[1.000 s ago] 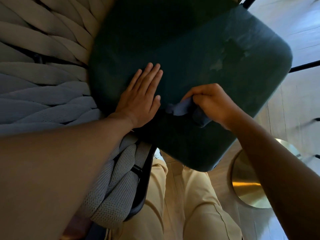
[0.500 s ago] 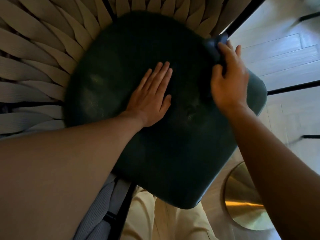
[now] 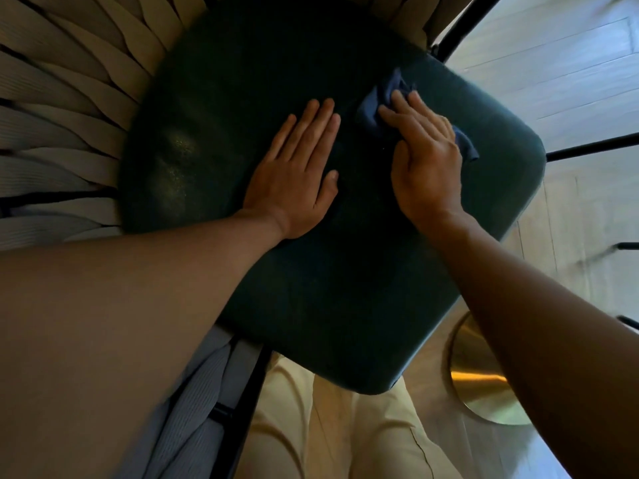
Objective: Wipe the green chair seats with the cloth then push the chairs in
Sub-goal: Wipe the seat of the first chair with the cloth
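- I see the green seat (image 3: 311, 305) filling the middle of my view, and I take it as my landmark; its woven beige chair back (image 3: 69, 108) curves round its far and left sides.
- My left hand (image 3: 294, 178) lies flat on the seat near its middle, palm down, fingers (image 3: 311, 129) straight and close together, thumb out to the side, holding nothing.
- My right hand (image 3: 428, 157) lies just beside the left, toward the seat's far right corner, pressing the dark blue cloth (image 3: 377, 108) onto the seat.
- The right fingers (image 3: 408, 112) lie straight and slightly spread over the cloth; the cloth bunches out ahead of the fingertips and a corner shows past the hand's right edge.
- Below the seat's near edge I see my legs in pale trousers (image 3: 345, 437).
- A round brass base (image 3: 484, 382) stands on the wooden floor (image 3: 553, 81) right of the seat's near corner.
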